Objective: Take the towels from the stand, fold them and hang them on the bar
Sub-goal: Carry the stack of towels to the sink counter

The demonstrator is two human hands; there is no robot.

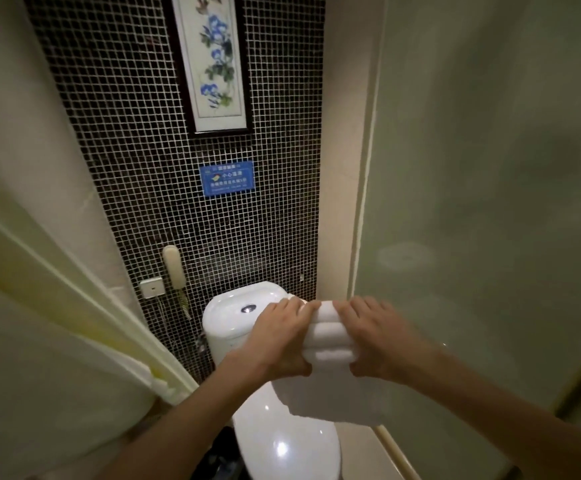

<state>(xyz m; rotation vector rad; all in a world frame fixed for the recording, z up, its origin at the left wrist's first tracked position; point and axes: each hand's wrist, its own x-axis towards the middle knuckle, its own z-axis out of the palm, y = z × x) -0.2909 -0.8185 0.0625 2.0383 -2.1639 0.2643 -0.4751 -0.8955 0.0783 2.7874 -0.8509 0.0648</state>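
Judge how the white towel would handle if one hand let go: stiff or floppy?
Probably floppy: the towel bunches into soft ridges between the left hand and right hand, and its lower part hangs limp. Likely light: thumbs and fingers alone hold it up.

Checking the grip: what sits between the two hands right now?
The head view shows a folded white towel between the left hand and right hand, both gripping its sides.

Over one white ceramic toilet (284,448) are one left hand (278,341), one right hand (381,337), one folded white towel (330,341). Above hangs one blue sign (226,178).
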